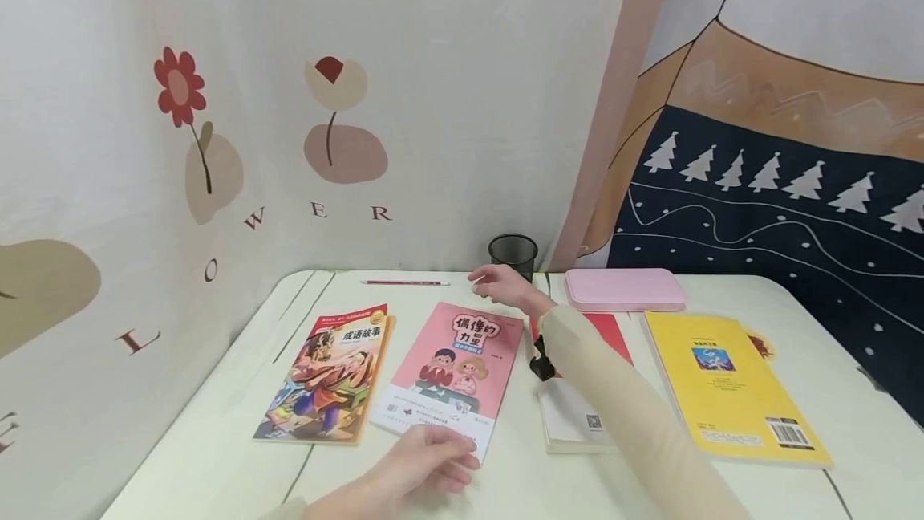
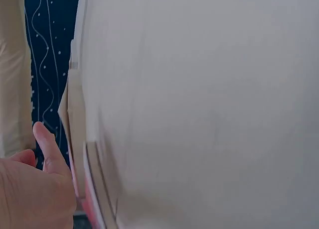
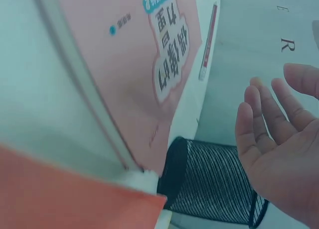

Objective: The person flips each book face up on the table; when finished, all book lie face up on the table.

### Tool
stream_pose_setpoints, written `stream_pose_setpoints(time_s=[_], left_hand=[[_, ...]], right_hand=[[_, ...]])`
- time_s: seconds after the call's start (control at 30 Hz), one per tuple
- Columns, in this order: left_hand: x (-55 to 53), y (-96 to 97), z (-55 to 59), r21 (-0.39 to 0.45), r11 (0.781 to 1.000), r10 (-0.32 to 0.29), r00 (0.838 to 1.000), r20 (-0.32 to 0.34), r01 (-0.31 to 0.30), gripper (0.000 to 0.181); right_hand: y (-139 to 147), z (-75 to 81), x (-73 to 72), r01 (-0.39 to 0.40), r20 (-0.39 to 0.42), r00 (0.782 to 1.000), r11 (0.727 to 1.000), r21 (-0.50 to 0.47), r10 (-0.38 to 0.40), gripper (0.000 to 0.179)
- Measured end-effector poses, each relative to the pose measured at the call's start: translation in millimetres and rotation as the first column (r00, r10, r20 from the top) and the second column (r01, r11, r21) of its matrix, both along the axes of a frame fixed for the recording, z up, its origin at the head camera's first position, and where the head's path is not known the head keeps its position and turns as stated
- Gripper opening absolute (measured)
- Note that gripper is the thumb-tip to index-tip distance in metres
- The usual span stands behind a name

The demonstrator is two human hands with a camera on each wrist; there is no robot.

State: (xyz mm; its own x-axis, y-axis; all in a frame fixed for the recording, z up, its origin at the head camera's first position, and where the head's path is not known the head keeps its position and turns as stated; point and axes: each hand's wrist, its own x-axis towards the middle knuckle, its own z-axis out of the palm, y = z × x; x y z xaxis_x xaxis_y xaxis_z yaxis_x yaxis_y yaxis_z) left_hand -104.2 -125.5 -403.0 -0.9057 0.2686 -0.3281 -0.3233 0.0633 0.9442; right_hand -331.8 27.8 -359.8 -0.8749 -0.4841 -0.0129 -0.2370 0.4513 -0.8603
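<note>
My left hand [image 1: 422, 460] hovers at the lower edge of a pink book [image 1: 472, 343], its fingers loosely bent and holding nothing; whether it touches the cover I cannot tell. In the left wrist view the thumb of that hand [image 2: 37, 194] points up beside the book edges. At the back of the table my right hand [image 1: 505, 286] is held in front of a black mesh pen holder [image 1: 514, 247], partly covering it. The right wrist view shows this hand [image 3: 286, 144] with spread, empty fingers next to the pen holder [image 3: 212, 181]. A red pencil [image 1: 404, 282] lies left of it.
Left of the pink book lies a colourful storybook [image 1: 328, 383]. Under my right forearm is a red and white book [image 1: 573, 416], partly hidden. Further right are a yellow book [image 1: 729, 392] and, behind it, a pink pencil case [image 1: 624, 289]. Printed curtains [image 1: 462, 103] hang behind the table.
</note>
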Motion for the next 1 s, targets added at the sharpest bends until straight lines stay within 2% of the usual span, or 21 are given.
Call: stream_pose_setpoints(time_s=[0.17, 0.27, 0.37, 0.5, 0.63, 0.7, 0.77, 0.83, 0.93, 1.0], left_hand=[[-16.9, -12.8, 9.7, -0.045, 0.999, -0.022, 0.991, -0.131, 0.017, 0.025], [-27.2, -23.7, 14.2, -0.114, 0.993, -0.04, 0.974, -0.221, 0.015, 0.026], [-35.8, -35.3, 16.6, -0.216, 0.976, -0.032, 0.953, -0.3, -0.036, 0.026], [-45.8, -50.6, 16.7, -0.356, 0.923, -0.001, 0.928, -0.372, -0.142, 0.021], [-54.8, -63.9, 15.7, -0.46, 0.853, 0.028, 0.902, -0.431, -0.247, 0.019], [-58.2, -70.1, 14.7, -0.491, 0.823, 0.048, 0.895, -0.443, -0.287, 0.021], [-61.1, -75.7, 13.7, -0.507, 0.805, 0.065, 0.897, -0.438, -0.306, 0.024], [-62.8, -80.7, 13.1, -0.507, 0.805, 0.072, 0.9, -0.43, -0.307, 0.026], [-65.0, -86.7, 12.5, -0.496, 0.82, 0.044, 0.895, -0.443, -0.286, 0.028], [-65.6, -90.1, 12.0, -0.504, 0.818, 0.02, 0.89, -0.456, -0.277, 0.029]], right_hand=[[15, 0.2, -0.5, 0.019, 0.01, 1.0, 1.0, 0.005, -0.019, 0.026], [25, -2.7, -1.1, 0.029, 0.03, 0.999, 1.0, 0.01, -0.029, 0.027], [33, -7.2, -0.4, 0.036, 0.052, 0.998, 0.999, 0.016, -0.037, 0.029], [40, -13.8, 3.2, 0.044, 0.063, 0.997, 0.998, 0.037, -0.047, 0.029], [49, -20.8, 5.0, 0.068, 0.069, 0.995, 0.995, 0.067, -0.072, 0.028], [53, -24.8, 4.7, 0.083, 0.08, 0.993, 0.993, 0.084, -0.089, 0.028], [57, -27.3, 5.2, 0.088, 0.087, 0.991, 0.991, 0.101, -0.097, 0.027], [60, -29.4, 5.7, 0.095, 0.093, 0.99, 0.989, 0.112, -0.106, 0.028], [64, -30.5, 7.7, 0.111, 0.111, 0.986, 0.987, 0.116, -0.124, 0.028], [65, -31.4, 8.8, 0.124, 0.123, 0.983, 0.985, 0.122, -0.139, 0.029]])
